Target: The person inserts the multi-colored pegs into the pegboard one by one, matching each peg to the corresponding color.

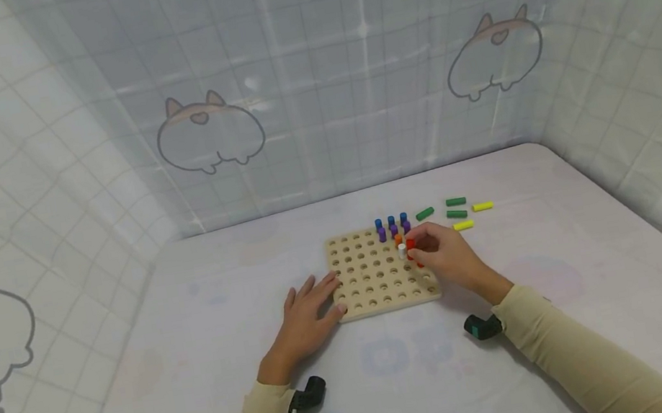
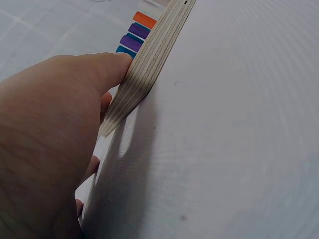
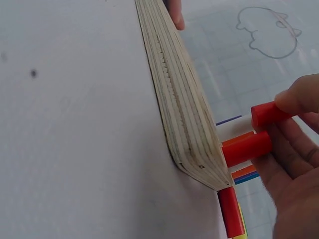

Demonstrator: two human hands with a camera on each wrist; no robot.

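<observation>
A square wooden pegboard [image 1: 388, 309] with rows of round holes lies on the table. My left hand [image 1: 305, 324] rests at its left edge, fingers extended and thumb at the near corner. Over the right side, my right hand [image 1: 454, 259] pinches a red peg [image 3: 264, 114] between thumb and finger. Just beside it, another red peg [image 3: 246, 149] stands in the board. Upright blue pegs [image 1: 391, 220], purple pegs [image 1: 382, 234], an orange peg [image 1: 399, 240] and a white peg [image 1: 402, 251] fill holes toward the back right. The held peg's lower end is clear of the board.
To the right behind the board lie loose green pegs [image 1: 456, 201] and yellow pegs [image 1: 483, 206]. One more red peg [image 3: 231, 211] lies by the board's right side. A white cloth [image 1: 218, 276] covers the table, with patterned curtains [image 1: 318, 91] around it.
</observation>
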